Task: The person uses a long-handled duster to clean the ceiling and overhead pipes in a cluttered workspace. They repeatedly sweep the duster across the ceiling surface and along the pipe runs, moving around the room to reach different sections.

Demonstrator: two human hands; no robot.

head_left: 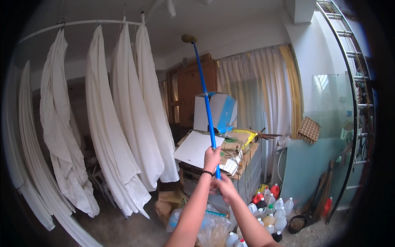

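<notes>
A long-handled duster (207, 107) with a blue pole rises steeply in front of me. Its yellowish-brown head (189, 38) is up near the ceiling. My left hand (212, 158), a dark beaded bracelet at its wrist, is wrapped round the pole. Lower down, my right hand (225, 188) grips the bottom end; its fingers are partly blurred. Behind the pole, a white board (197, 146) and flattened cardboard lie on a cluttered stack, with a white and blue box (216, 110) on top.
Long white cloths (111, 144) hang from a curved pipe (82, 24) on the left. Several plastic jugs (269, 210) and a black bucket (297, 224) stand on the floor at right. A metal ladder (357, 78) and a glass sheet (325, 152) lean by the right wall.
</notes>
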